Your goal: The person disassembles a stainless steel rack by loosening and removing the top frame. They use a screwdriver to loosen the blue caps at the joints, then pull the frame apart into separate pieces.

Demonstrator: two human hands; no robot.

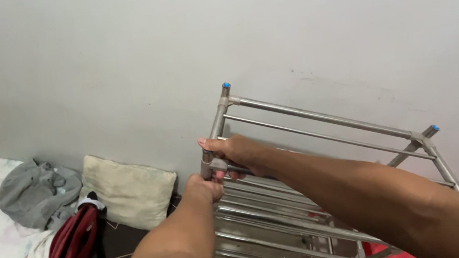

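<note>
Pillow (130, 196), red bag (73, 243) beside rack (325, 134)

1. Drying rack (324, 128): bare silver metal, with blue end caps (226, 85).
2. Pillow (129, 196): pale cream.
3. Bag (73, 243): red, black straps.
4. Garment (37, 193): grey.
5. Wall (113, 55): off-white.

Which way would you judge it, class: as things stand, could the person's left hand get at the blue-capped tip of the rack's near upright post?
Probably yes. The left hand grips the metal drying rack low on that same post, and the blue-capped tip stands bare above. Only the right hand holds the post between them; it could be passed.
</note>
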